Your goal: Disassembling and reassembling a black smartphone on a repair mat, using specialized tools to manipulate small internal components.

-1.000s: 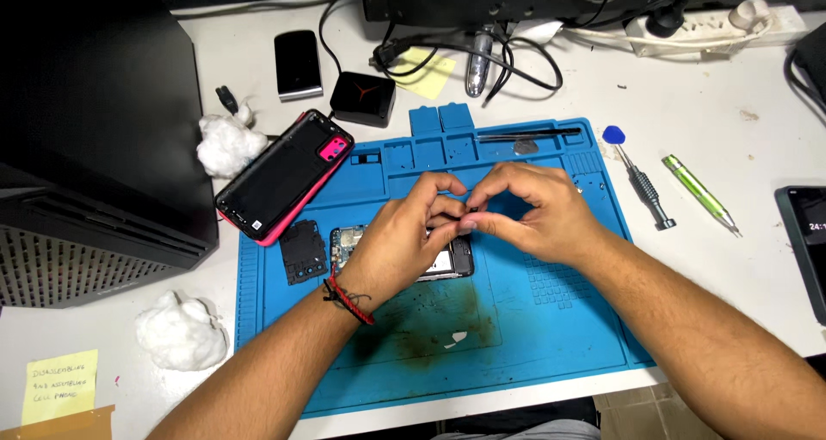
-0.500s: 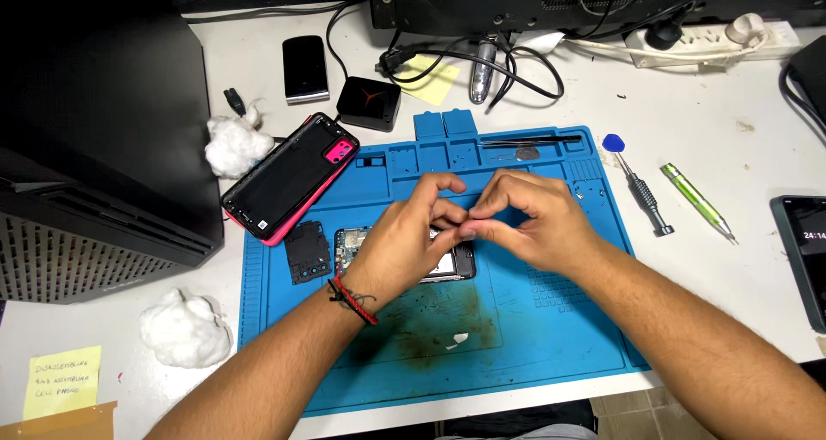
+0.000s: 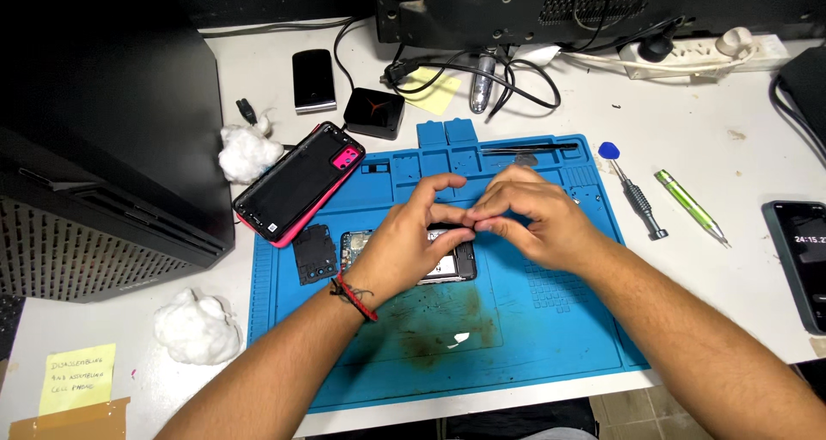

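The blue work mat (image 3: 516,354) fills the middle of the white desk (image 3: 740,182), and at its centre lies the opened phone body (image 3: 447,264), mostly hidden under the hands. At about ten o'clock from it, a black back cover with a pink edge (image 3: 297,186) lies half on the mat, half off it; a small dark inner plate (image 3: 314,255) sits at nine o'clock, just beside the body. Two precision screwdrivers (image 3: 641,203), one dark and one green, lie off the mat at three o'clock, and cotton wads (image 3: 196,324) sit at eight and eleven o'clock.

The left hand (image 3: 409,246) and the right hand (image 3: 533,221) meet directly over the phone body, fingertips (image 3: 471,219) pinched close and nearly touching. Whether they hold some small part cannot be told; anything between them is too small to see.

Compared with a second ago the hands have hardly moved: the same pinch at the same spot, only the view has shifted slightly. That suggests fine work on one point of the phone body is continuing, not finished
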